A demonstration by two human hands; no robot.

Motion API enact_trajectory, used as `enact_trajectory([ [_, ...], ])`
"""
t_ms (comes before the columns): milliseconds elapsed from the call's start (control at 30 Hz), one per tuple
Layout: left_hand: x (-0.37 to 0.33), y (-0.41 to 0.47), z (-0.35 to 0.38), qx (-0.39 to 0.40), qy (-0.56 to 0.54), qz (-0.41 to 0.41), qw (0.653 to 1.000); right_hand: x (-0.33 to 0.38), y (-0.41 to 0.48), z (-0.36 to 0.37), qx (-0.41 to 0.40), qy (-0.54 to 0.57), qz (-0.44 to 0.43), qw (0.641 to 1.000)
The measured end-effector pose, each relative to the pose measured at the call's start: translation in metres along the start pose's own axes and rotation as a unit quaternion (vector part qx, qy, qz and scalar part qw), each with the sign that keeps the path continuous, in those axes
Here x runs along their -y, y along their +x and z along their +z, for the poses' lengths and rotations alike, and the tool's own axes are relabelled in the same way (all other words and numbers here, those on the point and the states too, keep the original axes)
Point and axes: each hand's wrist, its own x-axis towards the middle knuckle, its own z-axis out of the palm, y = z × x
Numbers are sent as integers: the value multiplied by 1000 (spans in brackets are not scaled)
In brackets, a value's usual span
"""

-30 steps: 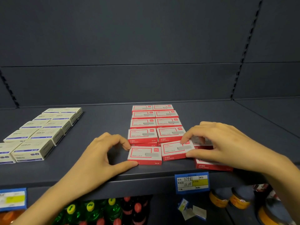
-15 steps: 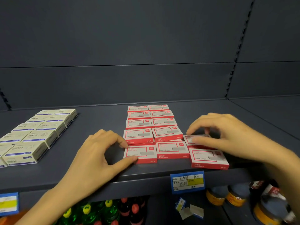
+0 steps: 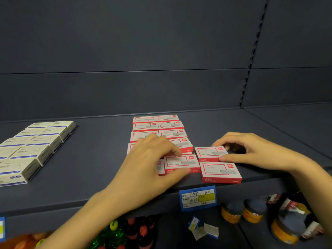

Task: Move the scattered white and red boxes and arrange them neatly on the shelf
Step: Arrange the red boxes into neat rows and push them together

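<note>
Head view: left hand has shifted right from the row's left edge onto a front red-and-white box, fingers pinching it, apparently. Right hand grips the neighbouring box. All lie on the shelf.

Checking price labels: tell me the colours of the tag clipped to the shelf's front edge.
The rectangular paper price tag is blue-bordered, white with a yellow block; head view.
</note>
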Motion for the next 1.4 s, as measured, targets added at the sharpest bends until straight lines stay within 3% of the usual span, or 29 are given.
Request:
enact_trajectory([
  [267,-19,26,36,89,16,31,995,-12,-20,-10,-119,-2,-15,993],
  [467,-18,31,45,126,8,37,991,-11,-29,-8,-145,2,-4,989],
  [667,-17,27,24,42,-25,38,998,-2,-28,-7,-154,5,-3,988],
  [900,17,-6,-22,-57,-34,-74,995,16,-17,5,-133,-6,-24,991],
  [1167,39,-38,-34,-55,-41,-170,983,39,-1,15,-110,-22,-54,992],
  [1400,43,-44,-28,-52,-57,-197,977,48,9,26,-78,-51,-58,994],
])
